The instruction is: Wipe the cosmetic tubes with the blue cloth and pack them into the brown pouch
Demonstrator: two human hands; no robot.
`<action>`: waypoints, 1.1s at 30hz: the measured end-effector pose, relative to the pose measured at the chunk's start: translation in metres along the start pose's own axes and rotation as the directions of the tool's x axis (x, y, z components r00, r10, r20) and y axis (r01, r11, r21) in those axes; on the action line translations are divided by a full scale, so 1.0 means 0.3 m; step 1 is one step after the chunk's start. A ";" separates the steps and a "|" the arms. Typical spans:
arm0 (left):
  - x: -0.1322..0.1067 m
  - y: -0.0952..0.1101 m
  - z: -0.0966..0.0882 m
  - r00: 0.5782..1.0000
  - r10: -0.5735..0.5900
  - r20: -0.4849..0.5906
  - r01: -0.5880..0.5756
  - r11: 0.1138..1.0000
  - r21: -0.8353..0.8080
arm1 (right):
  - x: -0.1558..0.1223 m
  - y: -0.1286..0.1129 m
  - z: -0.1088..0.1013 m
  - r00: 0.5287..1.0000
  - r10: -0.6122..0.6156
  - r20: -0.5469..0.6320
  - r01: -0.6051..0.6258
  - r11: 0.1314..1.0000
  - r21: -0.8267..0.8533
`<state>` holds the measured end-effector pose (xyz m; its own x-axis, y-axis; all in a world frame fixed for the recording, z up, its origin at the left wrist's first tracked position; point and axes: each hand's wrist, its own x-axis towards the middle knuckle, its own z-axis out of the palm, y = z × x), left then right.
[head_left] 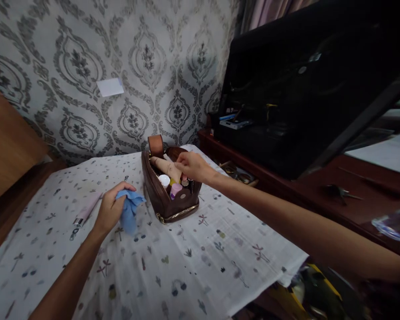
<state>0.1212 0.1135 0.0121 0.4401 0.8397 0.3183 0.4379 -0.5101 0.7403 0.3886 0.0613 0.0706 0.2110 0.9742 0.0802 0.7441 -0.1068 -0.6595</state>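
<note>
A brown leather pouch (160, 195) stands open on a white cloth with small prints (193, 258). Several small bottles and tubes fill it. My right hand (194, 166) reaches over the pouch, fingers closed on a beige tube (165, 166) that sticks out of the top. My left hand (111, 208) rests left of the pouch and grips a crumpled blue cloth (130, 213). A pink tube with a silver cap (86, 211) lies on the cloth just left of that hand.
A dark wooden shelf (320, 195) with a large black bag (303, 89) runs along the right, keys lying on it. Patterned wallpaper (136, 66) is behind. A wooden board (6, 142) stands at the left. Yellow clutter sits below the cloth's right edge.
</note>
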 end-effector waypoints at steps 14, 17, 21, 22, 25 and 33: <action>-0.093 -0.040 0.003 0.967 0.064 0.248 -0.100 0.986 0.137 | -0.008 -0.047 0.007 0.999 -0.038 -0.008 0.037 0.991 -0.130; -0.114 -0.063 -0.003 0.964 0.022 0.263 -0.060 0.989 0.137 | -0.011 -0.025 0.004 0.995 -0.033 -0.097 0.028 0.998 -0.053; -0.134 -0.097 -0.001 0.960 0.003 0.279 -0.036 0.993 0.114 | -0.033 0.005 0.023 0.974 -0.041 -0.222 0.049 0.998 0.030; -0.136 -0.105 0.002 0.961 0.010 0.278 -0.042 0.993 0.110 | -0.042 0.008 0.032 0.973 -0.053 -0.225 0.061 0.998 0.027; -0.143 -0.120 0.012 0.960 0.029 0.277 -0.062 0.992 0.109 | -0.067 0.001 0.053 0.977 -0.120 -0.179 0.111 0.992 -0.061; -0.173 -0.133 0.022 0.944 -0.002 0.329 -0.046 0.989 0.139 | -0.057 -0.015 0.029 0.987 -0.123 -0.108 0.116 0.991 -0.065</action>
<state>0.0858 0.0891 -0.0379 0.6727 0.7325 0.1039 0.5221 -0.5695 0.6349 0.3761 0.0469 0.0656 0.1855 0.9527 0.2409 0.8033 -0.0058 -0.5955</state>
